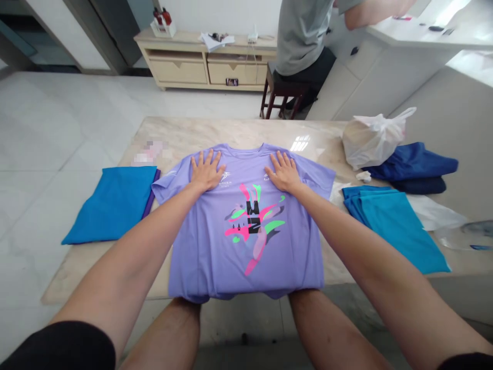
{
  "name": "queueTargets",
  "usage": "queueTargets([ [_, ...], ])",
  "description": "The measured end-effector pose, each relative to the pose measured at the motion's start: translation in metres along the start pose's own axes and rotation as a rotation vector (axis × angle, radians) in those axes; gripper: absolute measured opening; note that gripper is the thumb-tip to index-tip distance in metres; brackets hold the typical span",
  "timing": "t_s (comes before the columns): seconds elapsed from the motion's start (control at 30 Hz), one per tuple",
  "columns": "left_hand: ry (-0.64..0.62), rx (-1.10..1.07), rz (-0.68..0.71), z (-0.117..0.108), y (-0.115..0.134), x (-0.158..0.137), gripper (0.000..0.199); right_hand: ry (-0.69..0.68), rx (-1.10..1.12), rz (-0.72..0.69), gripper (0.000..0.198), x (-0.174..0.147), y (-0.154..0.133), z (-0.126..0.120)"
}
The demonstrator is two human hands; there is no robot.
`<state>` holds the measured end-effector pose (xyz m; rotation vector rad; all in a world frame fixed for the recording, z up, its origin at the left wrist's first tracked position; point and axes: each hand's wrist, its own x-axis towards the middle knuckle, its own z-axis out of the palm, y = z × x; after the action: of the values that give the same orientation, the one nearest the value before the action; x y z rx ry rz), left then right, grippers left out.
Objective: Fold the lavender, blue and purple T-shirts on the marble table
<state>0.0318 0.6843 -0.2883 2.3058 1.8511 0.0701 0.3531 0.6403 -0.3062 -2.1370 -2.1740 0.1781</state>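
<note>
A purple T-shirt [215, 241] with a bright pink, green and black print lies spread face up in front of me, its collar pointing away. Its lower edge hangs over the near side of the marble-look table [177, 131]. My left hand [207, 172] rests flat on the shirt's left shoulder area, fingers spread. On the opposite shoulder area lies my right hand [284, 173], also flat with fingers apart. Neither hand grips the cloth.
Folded blue cloth [111, 203] lies at left over something purple. At right are folded teal-blue cloth [396, 226], dark blue cloth [412, 162], a white plastic bag [373, 139] and a clear bottle [468, 235]. Beyond, a person [302, 41] sits on a stool [283, 87] near a wooden cabinet [177, 71].
</note>
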Motion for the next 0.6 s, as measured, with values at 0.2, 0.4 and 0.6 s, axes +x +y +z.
queueTargets([
  [0.2, -0.004, -0.002, 0.015, -0.001, -0.001, 0.045, 0.079, -0.020, 0.016, 0.030, 0.077, 0.039, 0.012, -0.003],
  [0.4, 0.005, -0.026, 0.036, 0.000, -0.004, 0.079, 0.079, 0.021, 0.009, 0.017, 0.079, 0.072, 0.020, 0.001],
  [0.6, -0.006, 0.012, 0.028, -0.005, 0.001, 0.093, 0.080, 0.132, 0.020, -0.001, 0.071, 0.079, 0.015, -0.002],
])
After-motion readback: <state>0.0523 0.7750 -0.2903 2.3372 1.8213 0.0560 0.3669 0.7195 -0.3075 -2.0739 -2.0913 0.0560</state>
